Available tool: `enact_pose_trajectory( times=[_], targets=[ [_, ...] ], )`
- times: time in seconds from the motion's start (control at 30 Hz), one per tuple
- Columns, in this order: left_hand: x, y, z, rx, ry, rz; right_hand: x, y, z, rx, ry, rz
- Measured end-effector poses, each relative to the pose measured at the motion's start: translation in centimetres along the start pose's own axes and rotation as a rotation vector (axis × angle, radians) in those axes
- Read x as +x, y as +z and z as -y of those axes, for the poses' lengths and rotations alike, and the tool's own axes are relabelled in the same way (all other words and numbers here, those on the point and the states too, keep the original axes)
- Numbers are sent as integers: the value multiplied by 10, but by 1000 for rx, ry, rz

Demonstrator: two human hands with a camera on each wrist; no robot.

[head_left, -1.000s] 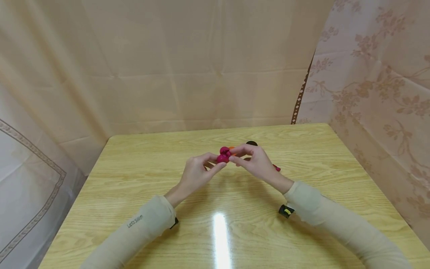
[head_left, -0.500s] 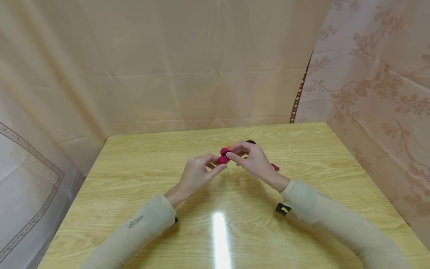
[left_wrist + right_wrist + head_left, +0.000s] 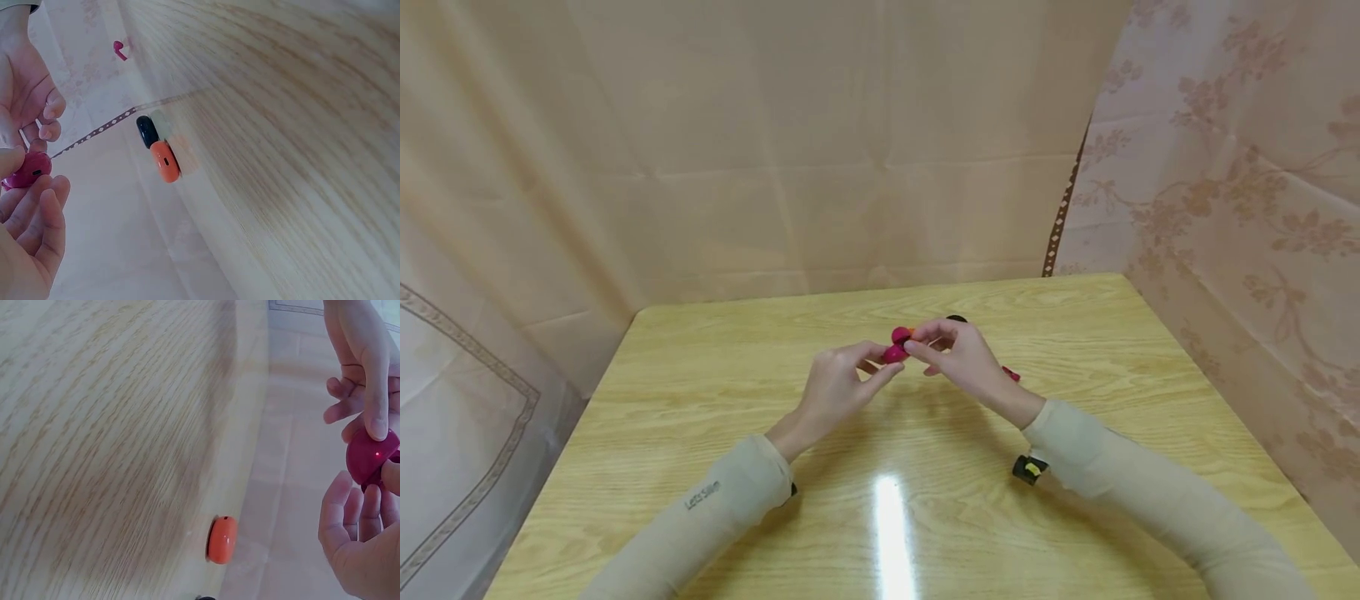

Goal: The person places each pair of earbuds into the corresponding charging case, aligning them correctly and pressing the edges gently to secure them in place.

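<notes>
Above the table, my left hand point(image 3: 838, 379) pinches a pink earbud case point(image 3: 894, 354) between thumb and fingers. Its rounded lid stands raised, and a small red light shows on the case point(image 3: 365, 453) in the right wrist view. My right hand point(image 3: 964, 362) meets the case from the other side, thumb and fingertips pinching a pink earbud at the opening; the fingers mostly hide that earbud. A second pink earbud point(image 3: 1011, 374) lies on the table beyond my right wrist, also seen as a small stemmed earbud point(image 3: 119, 50) in the left wrist view.
An orange case point(image 3: 165, 161) and a black case point(image 3: 147, 131) sit side by side on the wooden table point(image 3: 737, 350), near its far edge. From the head, my right hand partly covers both. Curtains point(image 3: 820, 150) hang behind the table.
The right hand's thumb and fingertips have shifted slightly left, closer over the case opening, covering more of the inside. The left hand keeps its hold on the case.
</notes>
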State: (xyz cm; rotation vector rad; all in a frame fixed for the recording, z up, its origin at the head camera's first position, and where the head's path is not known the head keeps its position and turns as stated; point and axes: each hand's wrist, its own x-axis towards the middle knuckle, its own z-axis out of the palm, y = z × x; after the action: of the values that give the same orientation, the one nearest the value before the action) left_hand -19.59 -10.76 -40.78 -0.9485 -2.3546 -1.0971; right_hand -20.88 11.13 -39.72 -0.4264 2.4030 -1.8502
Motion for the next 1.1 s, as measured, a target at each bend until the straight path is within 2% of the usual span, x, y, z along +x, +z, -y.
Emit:
enact_pose_trajectory(
  times=[0.2, 0.3, 0.37, 0.5, 0.6, 0.73, 0.93, 1.1],
  targets=[
    [0, 0, 2, -30, -16, 9, -1, -2, -1, -10, 10, 28],
    [0, -1, 2, -39, -25, 12, -1, -7, -2, -64, -20, 57],
    [0, -1, 2, -38, -35, 17, 0, -16, -4, -167, -72, 99],
    [-1, -2, 1, -30, -55, 39, -1, -43, -9, -466, -207, 203],
    [-2, -3, 1, -27, -61, 49, -4, -68, -14, -668, -248, 253],
    [-4, -2, 1, -29, -68, 49, -11, -98, -25, -832, -232, 298],
    [-7, -3, 3, -61, -97, 70, -20, -128, -44, -922, -254, 387],
    [-9, -3, 5, -89, -104, 78, -22, -133, -58, -925, -123, 380]
  ],
)
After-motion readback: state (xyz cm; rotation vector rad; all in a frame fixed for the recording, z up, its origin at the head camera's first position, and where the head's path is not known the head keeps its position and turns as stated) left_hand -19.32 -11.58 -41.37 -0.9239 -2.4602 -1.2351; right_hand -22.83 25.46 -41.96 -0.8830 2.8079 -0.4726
